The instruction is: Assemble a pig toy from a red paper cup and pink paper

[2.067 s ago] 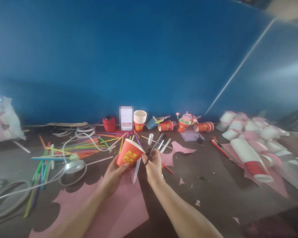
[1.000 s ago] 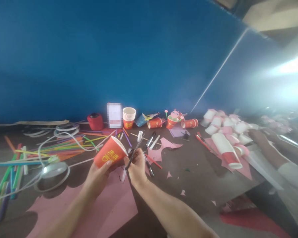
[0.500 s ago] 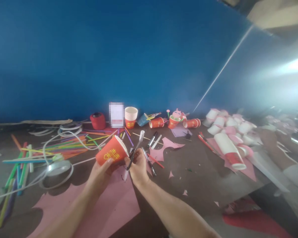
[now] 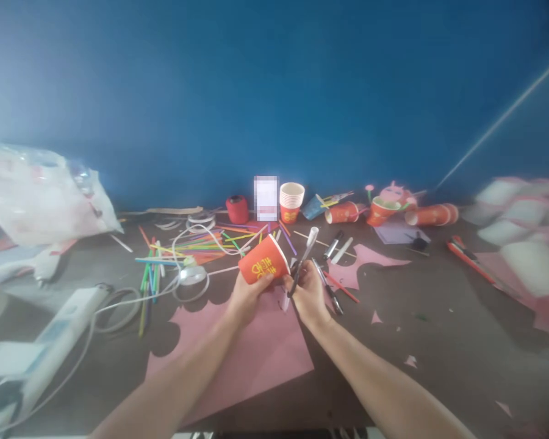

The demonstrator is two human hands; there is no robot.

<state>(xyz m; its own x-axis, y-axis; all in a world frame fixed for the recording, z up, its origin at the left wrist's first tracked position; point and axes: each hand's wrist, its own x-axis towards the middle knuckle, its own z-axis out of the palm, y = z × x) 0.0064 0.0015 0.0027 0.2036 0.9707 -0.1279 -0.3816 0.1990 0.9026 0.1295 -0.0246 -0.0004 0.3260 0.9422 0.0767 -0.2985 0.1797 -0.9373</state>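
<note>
Red paper cup (image 4: 261,259) is what my left hand (image 4: 249,292) has. My fingers are wrapped round it and my thumb lies on its side. The cup leans over in the air above the pink paper (image 4: 251,353), with its round rim tipped toward my right hand (image 4: 310,296).

The fingers of my right hand are pinched together on a thin dark tool (image 4: 294,283). It is too blurry to tell what kind. It is just beside the cup's rim, and I cannot tell if it touches.

The pink paper's left edge is wavy, and its right edge is straight. Past that straight edge there is wide room on the brown worktop (image 4: 439,353), with only little pink scraps (image 4: 376,317) here and there. A red knife (image 4: 471,262) lies at the far side of that room.

My left side is tighter, with bright sticks (image 4: 196,247) and a white power strip (image 4: 64,329). In front, a stack of cups (image 4: 292,201) stands near the blue wall (image 4: 274,91).
</note>
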